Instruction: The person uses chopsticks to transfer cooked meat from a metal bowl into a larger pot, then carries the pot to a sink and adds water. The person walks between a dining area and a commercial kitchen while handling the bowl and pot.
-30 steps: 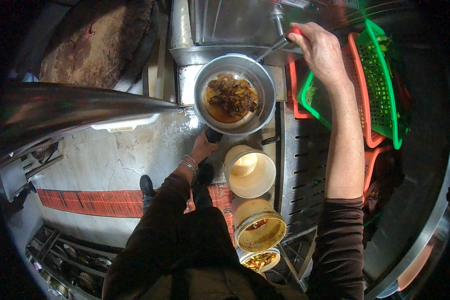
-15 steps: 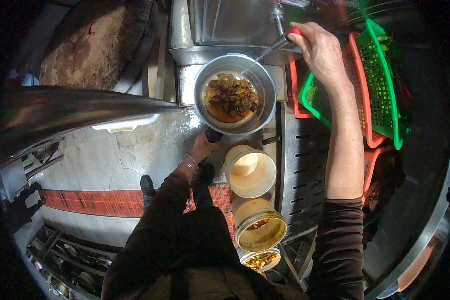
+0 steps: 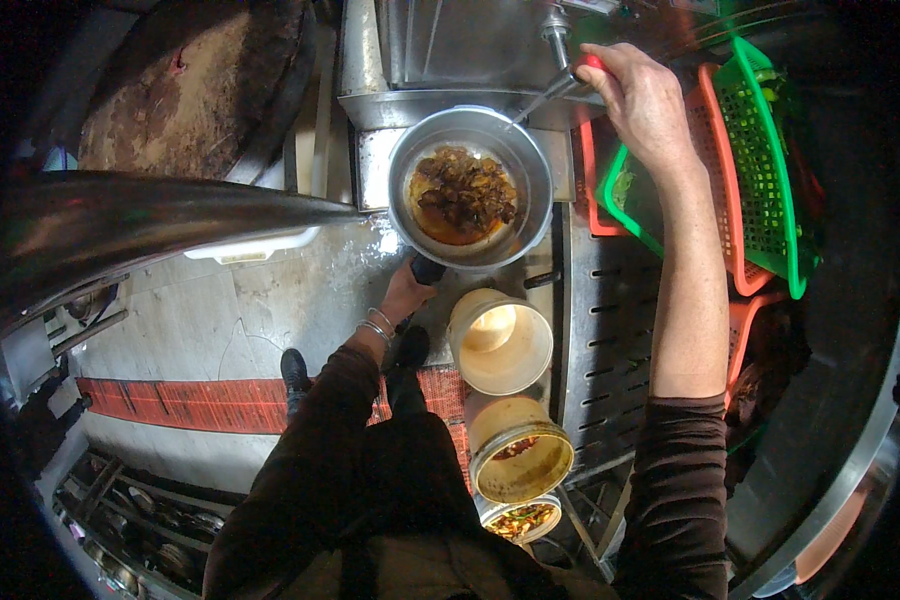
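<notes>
A silver metal pot (image 3: 405,205), perhaps a pressure cooker, is held at its black handle (image 3: 429,270) by my left hand (image 3: 407,296), fingers wrapped round. Brown chunks of food (image 3: 465,190) sit in brownish liquid at the bottom of it. Beyond the pot's right rim is a metal tap (image 3: 556,45), its spout reaching toward the pot. My right hand (image 3: 645,105) is closed on the red-ended tap lever (image 3: 588,68). A thin pale line from the spout to the rim may be water; I cannot tell.
White tubs (image 3: 500,345) stand right of my legs, a yellowed bucket (image 3: 520,465) among them. Green (image 3: 770,170) and orange baskets (image 3: 730,200) line the right side. A slotted metal surface (image 3: 610,340) lies between. At left are a round wooden board (image 3: 170,100) and a red floor mat (image 3: 190,405).
Almost nothing differs. Both hands keep their places on the pot handle and the tap lever.
</notes>
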{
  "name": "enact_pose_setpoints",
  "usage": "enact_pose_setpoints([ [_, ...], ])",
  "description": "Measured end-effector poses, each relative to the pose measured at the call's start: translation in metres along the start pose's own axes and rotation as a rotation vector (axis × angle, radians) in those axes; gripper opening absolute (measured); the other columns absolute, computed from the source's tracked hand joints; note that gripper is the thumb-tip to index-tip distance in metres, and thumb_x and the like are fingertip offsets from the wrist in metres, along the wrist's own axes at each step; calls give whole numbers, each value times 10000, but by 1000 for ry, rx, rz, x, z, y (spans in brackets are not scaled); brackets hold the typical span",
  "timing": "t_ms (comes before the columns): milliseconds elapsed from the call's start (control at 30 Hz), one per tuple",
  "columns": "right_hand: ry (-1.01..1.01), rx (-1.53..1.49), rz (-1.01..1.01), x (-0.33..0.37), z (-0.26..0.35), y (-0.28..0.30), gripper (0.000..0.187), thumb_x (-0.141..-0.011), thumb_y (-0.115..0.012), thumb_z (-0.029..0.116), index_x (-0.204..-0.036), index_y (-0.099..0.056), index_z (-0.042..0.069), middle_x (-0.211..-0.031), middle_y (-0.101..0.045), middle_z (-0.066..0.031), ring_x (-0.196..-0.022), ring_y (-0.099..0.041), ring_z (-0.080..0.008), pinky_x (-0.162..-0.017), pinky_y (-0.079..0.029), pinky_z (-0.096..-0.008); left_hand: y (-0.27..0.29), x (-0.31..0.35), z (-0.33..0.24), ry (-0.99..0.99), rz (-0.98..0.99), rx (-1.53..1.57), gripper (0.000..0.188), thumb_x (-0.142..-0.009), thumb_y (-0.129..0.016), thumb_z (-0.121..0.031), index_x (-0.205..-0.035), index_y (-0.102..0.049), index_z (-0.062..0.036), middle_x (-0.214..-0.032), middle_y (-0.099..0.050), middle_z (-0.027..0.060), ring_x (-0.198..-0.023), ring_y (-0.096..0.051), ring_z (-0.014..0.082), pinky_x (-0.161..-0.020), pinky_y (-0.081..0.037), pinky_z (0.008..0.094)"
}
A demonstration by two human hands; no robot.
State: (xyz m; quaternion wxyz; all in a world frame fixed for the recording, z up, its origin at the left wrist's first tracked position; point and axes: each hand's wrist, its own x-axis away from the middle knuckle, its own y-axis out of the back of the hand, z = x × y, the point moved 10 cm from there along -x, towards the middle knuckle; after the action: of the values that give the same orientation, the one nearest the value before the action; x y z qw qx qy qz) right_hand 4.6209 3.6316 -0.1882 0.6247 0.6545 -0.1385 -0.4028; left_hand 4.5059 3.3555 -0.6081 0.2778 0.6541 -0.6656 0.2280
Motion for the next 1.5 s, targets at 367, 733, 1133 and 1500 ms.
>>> enact_pose_setpoints([
  [367, 3, 20, -1, 3, 3, -1, 270, -828, -643, 235, -1015, -644, 40, -859, -609, -130, -837, -601, -324, -743, -490, -418, 5, 4, -14, -130, -46, -79, 582, -681, -735, -107, -1179, -446, -19, -768, -607, 88, -547, -589, 159, -459, -486, 301],
  [733, -610, -232, 40, 163, -57, -81, 419, -865, -619, 245, -1208, -562, 11, -1128, -605, -223, -1025, -606, -341, -873, -482, -397, 12, 14, -20, -15, 50, -55, 579, -722, -710, -60, -1230, -432, -32, -884, -617, 62, -635, -596, 141, -527, -505, 307],
  [1133, -1013, -433, 467, 242, -69, -295, 374, -904, -500, 302, -1131, -626, 33, -1034, -643, -232, -1006, -621, -329, -885, -454, -385, 75, 63, 7, -26, 137, -126, 560, -676, -652, -20, -1203, -464, -9, -764, -584, 48, -546, -565, 119, -472, -479, 273],
  [1500, -1467, -1254, 73, 242, -76, -338, 313, -940, -553, 229, -1112, -610, -27, -1071, -629, -116, -963, -566, -215, -862, -445, -365, 89, 52, 10, -102, 265, -105, 701, -675, -621, 29, -1337, -394, -26, -800, -575, 0, -586, -545, 77, -497, -469, 241],
])
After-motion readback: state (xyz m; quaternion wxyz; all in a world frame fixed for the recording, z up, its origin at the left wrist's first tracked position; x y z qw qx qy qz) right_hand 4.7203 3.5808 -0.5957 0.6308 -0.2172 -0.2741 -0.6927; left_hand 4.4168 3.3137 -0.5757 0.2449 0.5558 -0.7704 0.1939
